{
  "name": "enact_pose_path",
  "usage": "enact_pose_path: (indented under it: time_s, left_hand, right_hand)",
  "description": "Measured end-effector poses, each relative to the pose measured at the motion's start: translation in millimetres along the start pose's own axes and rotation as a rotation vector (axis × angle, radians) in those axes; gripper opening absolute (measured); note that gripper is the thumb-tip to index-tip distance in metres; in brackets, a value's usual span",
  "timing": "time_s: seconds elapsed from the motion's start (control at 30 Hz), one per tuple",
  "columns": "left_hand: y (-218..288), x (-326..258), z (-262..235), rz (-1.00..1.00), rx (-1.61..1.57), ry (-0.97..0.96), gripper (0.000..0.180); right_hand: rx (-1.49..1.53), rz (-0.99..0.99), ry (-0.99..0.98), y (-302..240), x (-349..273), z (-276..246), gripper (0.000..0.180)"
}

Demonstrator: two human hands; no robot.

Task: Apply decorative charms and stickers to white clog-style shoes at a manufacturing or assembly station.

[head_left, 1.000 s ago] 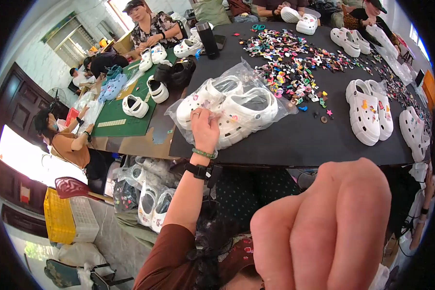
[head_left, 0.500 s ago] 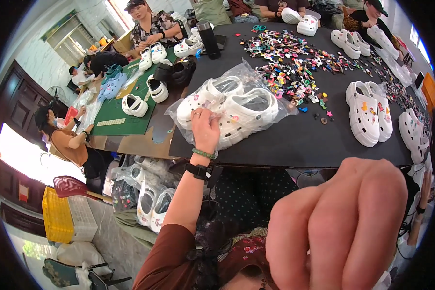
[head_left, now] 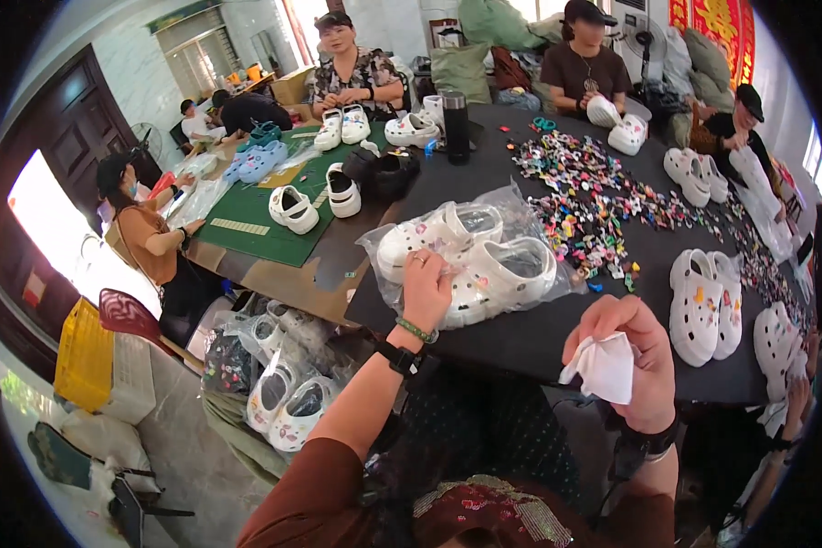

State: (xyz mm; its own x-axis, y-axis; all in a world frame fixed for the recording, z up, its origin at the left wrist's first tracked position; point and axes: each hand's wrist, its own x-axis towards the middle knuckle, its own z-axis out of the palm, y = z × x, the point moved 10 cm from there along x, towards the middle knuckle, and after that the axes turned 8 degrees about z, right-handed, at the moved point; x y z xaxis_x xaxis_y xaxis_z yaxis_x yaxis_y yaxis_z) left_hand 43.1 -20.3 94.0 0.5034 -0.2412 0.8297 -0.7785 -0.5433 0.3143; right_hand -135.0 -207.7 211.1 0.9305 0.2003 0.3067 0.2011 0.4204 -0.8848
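Observation:
My left hand rests on a clear plastic bag that holds a pair of white clogs, at the near edge of the black table. A ring, a bead bracelet and a black watch are on that arm. My right hand is raised in front of the table edge and pinches a small crumpled white paper. A second pair of white clogs with small charms lies to the right of it.
A heap of small coloured charms covers the table's middle. More white clogs, a black pair and a dark flask stand farther back. Other people sit around the table. Bagged clogs lie on the floor at the left.
My right hand has drawn back from the camera and now shows a white paper in its fingers. My left hand stays on the bagged clogs.

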Motion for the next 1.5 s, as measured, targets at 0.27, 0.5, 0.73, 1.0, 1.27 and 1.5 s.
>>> enact_pose_path:
  time_s: [0.27,0.5,0.73,1.0,1.27,1.5]
  left_hand:
    - [-10,-13,-5,-0.059,-0.101,0.058,0.012]
    - [2,-8,-21,0.004,-0.407,0.006,0.020]
    - [-3,-17,-44,0.004,-0.579,-0.100,0.023]
    - [-13,-16,-73,-0.079,-0.558,-0.204,0.014]
    - [-4,-16,-83,-0.088,-0.433,-0.232,0.033]
    - [-14,-27,-99,-0.205,-0.214,-0.031,0.050]
  right_hand:
    - [-0.266,0.006,0.293,22,-21,-87,0.011]
    - [-0.698,0.295,0.379,43,-14,-149,0.041]
    - [-1.450,-0.151,0.325,29,60,-160,0.012]
    - [-1.475,-0.152,0.031,65,106,-145,0.014]
    - [-1.390,-0.168,-0.308,112,124,-77,0.042]
    - [-1.622,-0.068,-0.298,151,143,-70,0.064]
